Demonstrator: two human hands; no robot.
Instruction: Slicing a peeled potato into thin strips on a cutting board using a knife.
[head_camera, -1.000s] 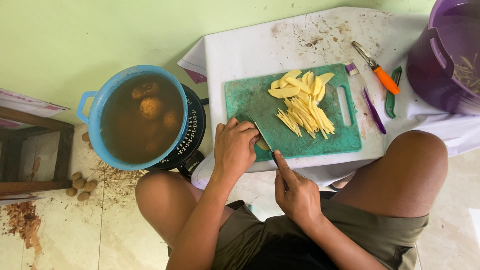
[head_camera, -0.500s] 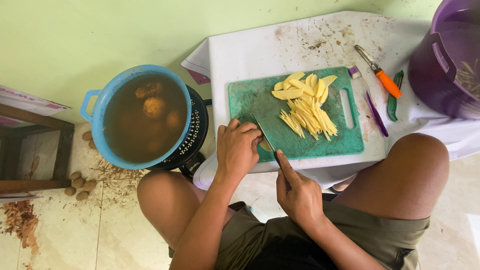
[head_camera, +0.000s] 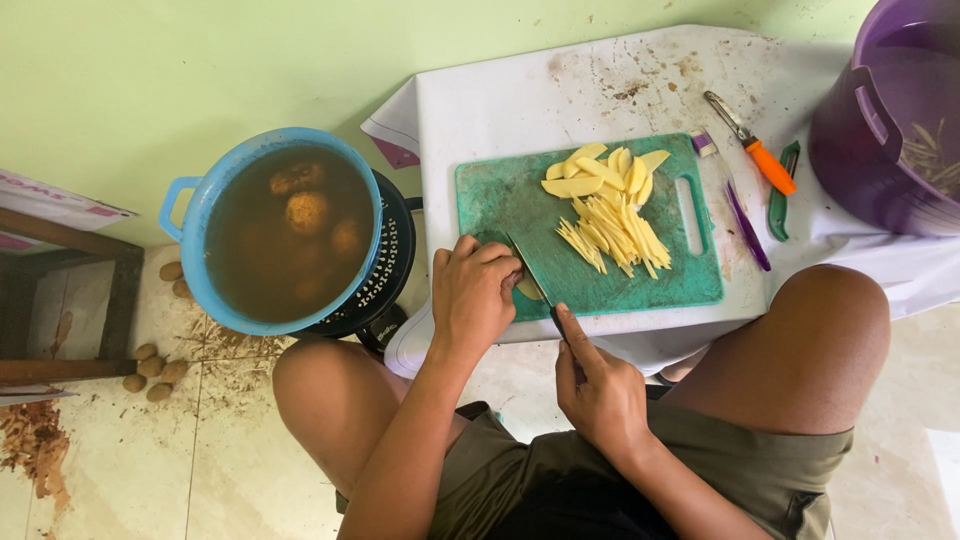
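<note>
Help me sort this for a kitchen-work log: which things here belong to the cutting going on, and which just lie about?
In use:
left hand pressing a potato piece
right hand gripping the knife
green cutting board
cut strips

Lying about:
orange-handled peeler
purple bucket
blue tub of water
potatoes on the floor

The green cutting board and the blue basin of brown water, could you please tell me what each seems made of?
The green rectangular cutting board looks like plastic: matte, scuffed pale by cuts, with a moulded handle slot. The round blue basin also seems plastic: smooth, even colour, moulded side handle.
</note>
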